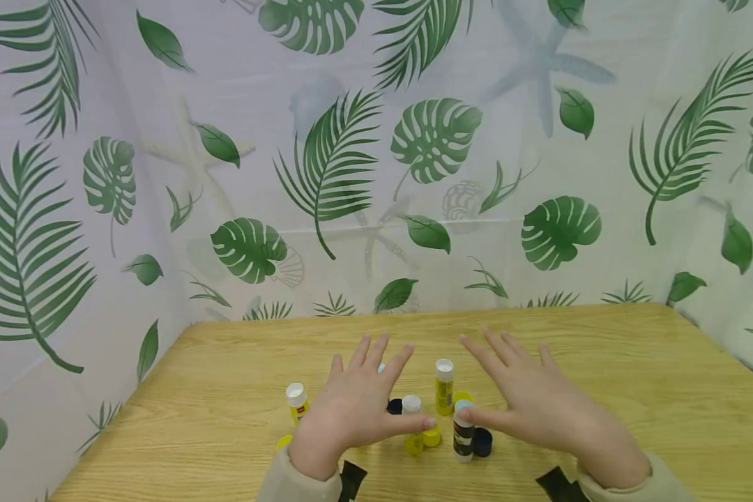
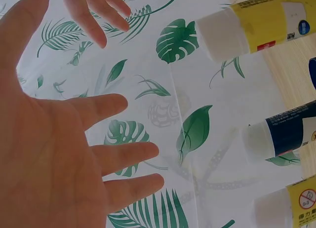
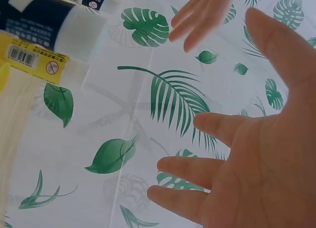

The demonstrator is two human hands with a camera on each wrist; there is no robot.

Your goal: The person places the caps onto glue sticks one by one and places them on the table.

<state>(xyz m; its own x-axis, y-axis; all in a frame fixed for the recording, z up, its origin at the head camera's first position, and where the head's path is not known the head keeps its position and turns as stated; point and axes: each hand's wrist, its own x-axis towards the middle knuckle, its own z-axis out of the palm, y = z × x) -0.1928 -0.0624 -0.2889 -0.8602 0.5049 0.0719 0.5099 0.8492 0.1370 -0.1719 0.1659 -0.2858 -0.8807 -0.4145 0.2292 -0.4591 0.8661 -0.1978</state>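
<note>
Monitoring remotely, I take the dark-labelled glue stick [image 1: 464, 440] as landmark; it stands upright on the wooden table [image 1: 182, 418]. I count three yellow glue sticks: one [image 1: 444, 390] just behind it, a second [image 1: 413, 443] to its left, a third [image 1: 296, 399] well off to its left. A single pale tip [image 1: 381, 367] shows behind and left of the landmark; its label is hidden by the fingers. Of caps, I count two dark, one [image 1: 482, 443] just right of the landmark, the other [image 1: 394, 406] behind and left; and three yellow, one [image 1: 464, 396] just behind, one [image 1: 432, 437] just left, one [image 1: 284, 441] far left. Both hands hold nothing, fingers spread wide: the left hand [image 1: 360, 408] left of the landmark, the right hand [image 1: 539, 404] to its right, thumb overlapping its top. Beyond everything hangs one leaf-printed cloth [image 1: 351, 279].
</note>
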